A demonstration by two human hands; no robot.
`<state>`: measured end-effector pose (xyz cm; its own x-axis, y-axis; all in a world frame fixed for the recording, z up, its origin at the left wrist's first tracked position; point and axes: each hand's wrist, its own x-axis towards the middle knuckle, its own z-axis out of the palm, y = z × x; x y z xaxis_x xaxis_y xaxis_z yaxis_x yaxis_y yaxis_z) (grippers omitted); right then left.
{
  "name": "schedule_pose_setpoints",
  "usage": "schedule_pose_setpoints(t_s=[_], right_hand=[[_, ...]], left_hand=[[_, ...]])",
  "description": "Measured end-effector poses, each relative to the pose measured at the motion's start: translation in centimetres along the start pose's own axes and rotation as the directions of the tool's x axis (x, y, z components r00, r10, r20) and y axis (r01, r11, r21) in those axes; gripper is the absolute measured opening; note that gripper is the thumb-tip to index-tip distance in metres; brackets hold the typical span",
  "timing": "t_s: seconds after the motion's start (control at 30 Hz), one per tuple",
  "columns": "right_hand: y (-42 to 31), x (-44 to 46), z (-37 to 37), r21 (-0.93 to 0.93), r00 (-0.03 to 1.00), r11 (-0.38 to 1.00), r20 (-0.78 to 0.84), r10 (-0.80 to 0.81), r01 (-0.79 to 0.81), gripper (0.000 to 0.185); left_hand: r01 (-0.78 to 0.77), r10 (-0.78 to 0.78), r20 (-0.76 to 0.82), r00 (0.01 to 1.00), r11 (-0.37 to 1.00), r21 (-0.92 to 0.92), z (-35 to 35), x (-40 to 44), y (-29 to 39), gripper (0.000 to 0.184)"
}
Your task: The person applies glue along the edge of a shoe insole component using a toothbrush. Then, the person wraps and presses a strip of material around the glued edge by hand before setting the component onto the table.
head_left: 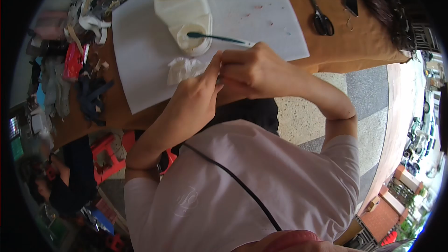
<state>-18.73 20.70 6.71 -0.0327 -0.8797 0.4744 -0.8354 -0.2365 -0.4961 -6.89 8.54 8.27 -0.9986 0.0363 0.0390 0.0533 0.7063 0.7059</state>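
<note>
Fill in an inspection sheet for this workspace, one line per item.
Surface: white sheet over brown cloth; small specks
Job's things: white container with two round openings; green-and-white stick across the nearer one
Clutter: crumpled white material near the hands; scissors right; mixed pile left
Hands: left hand and right hand close together; anything held unclear
Cables: black cord across shirt
Surroundings: red stool and another person, left
</note>
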Motion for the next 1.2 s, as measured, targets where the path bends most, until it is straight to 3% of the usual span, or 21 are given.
schedule_pose_setpoints(t_s=[0.07,0.1,0.2,0.3,0.5,0.63,0.7,0.77,0.97,1.2], right_hand=[[-0.2,0.2,-0.2,0.034,0.999,0.999,0.012,0.038,-0.039,0.008],[0.0,0.1,0.0,0.036,0.999,0.998,0.003,0.048,-0.048,0.009],[0.1,0.2,0.2,0.093,0.996,0.993,-0.052,0.076,-0.071,0.008],[0.1,0.5,0.1,0.095,0.993,0.989,-0.008,0.117,-0.116,0.007],[0.2,0.8,-0.1,0.055,0.982,0.986,0.111,0.152,-0.159,0.009],[0.2,1.0,-0.5,0.174,0.968,0.967,0.202,0.149,-0.185,0.009],[0.5,1.0,-0.7,0.234,0.961,0.951,0.233,0.147,-0.202,0.009],[1.0,0.9,-1.0,0.338,0.936,0.912,0.333,0.114,-0.232,0.008],[1.9,0.3,-1.6,0.358,0.883,0.866,0.434,0.175,-0.348,0.008],[1.8,-0.3,-1.2,0.382,0.925,0.88,0.354,0.141,-0.281,0.009]], left_hand=[[-0.069,0.07,-0.018,0.997,0.996,0.055,-0.2,-0.2,0.2,0.046],[-0.025,0.026,-0.014,1.0,0.998,0.049,0.0,-0.3,0.1,0.046],[-0.162,0.182,-0.088,0.979,0.966,0.2,0.4,-0.8,-0.2,0.048],[-0.114,0.132,-0.06,0.989,0.964,0.239,0.5,-1.2,-0.3,0.042],[-0.092,0.104,-0.058,0.993,0.98,0.175,0.2,-1.8,-0.4,0.03],[-0.092,0.105,-0.083,0.991,0.985,0.144,0.3,-2.0,-0.5,0.027],[0.007,-0.002,-0.06,0.998,0.996,0.084,0.3,-2.1,-0.6,0.02],[0.009,-0.005,-0.05,0.999,0.997,0.077,0.3,-2.1,-0.6,0.02],[0.016,-0.012,-0.054,0.998,0.997,0.077,0.2,-2.1,-0.7,0.022],[0.015,-0.008,-0.087,0.996,0.996,0.083,0.4,-2.1,-0.9,0.023]])
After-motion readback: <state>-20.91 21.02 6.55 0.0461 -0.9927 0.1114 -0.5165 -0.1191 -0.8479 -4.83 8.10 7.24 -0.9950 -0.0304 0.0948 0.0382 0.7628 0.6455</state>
